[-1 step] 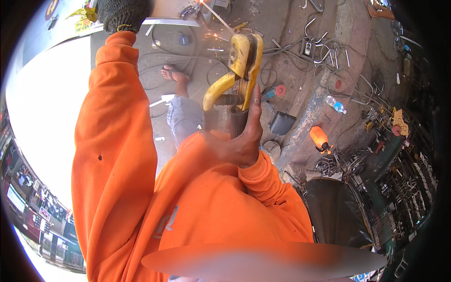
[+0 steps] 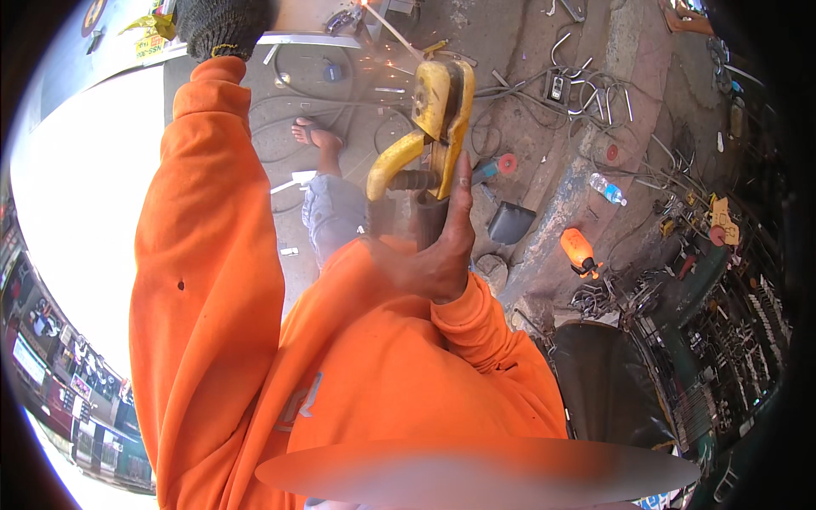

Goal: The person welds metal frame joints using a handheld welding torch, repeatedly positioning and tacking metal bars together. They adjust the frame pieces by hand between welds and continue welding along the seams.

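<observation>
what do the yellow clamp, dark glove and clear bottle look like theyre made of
Yellow clamp: probably hard plastic, worn, with rounded moulded edges and dark stains. Dark glove: knitted yarn, matte, with visible ribbing; the fibre is unclear. Clear bottle: likely thin plastic, glossy and see-through.

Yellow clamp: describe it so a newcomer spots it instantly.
Follow the orange right sleeve up to the bare right hand near the middle. Rising from that hand is the yellow clamp, a thin rod slanting up-left from its head. Bright yellow and a curved side lever set it apart from the blue tool beyond.
</observation>
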`<move>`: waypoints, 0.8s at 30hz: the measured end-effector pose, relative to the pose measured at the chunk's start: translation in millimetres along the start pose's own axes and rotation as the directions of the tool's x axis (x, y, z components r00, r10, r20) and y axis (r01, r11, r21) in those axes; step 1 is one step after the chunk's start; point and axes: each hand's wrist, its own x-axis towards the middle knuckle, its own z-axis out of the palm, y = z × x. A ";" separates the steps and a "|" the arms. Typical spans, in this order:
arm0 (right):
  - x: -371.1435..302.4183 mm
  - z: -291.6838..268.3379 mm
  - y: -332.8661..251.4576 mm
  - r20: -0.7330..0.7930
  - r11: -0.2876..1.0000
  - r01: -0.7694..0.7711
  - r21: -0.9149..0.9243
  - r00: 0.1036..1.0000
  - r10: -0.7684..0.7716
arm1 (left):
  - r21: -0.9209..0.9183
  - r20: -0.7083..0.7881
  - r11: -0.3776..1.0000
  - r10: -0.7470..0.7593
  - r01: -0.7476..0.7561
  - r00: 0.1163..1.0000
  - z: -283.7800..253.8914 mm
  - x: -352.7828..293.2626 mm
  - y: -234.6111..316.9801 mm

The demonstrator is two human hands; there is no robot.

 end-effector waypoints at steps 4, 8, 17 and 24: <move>-0.8 -1.1 0.7 0.010 0.999 -0.028 0.036 1.000 0.027 | -0.008 0.067 0.999 -0.046 0.047 0.997 -0.5 2.8 -1.8; -2.1 2.4 3.1 0.032 0.990 -0.072 0.122 0.997 0.069 | -0.036 0.077 0.997 -0.062 0.065 0.995 0.0 2.4 -5.4; -5.6 -2.1 -10.6 -0.035 0.973 -0.113 0.200 0.992 0.123 | -0.755 0.432 0.400 -0.293 0.519 0.853 -40.2 12.8 -36.6; -16.6 4.0 -20.3 -0.034 0.973 -0.197 0.122 0.979 0.202 | 0.259 0.232 0.923 0.227 -0.284 0.946 -54.4 31.6 -78.2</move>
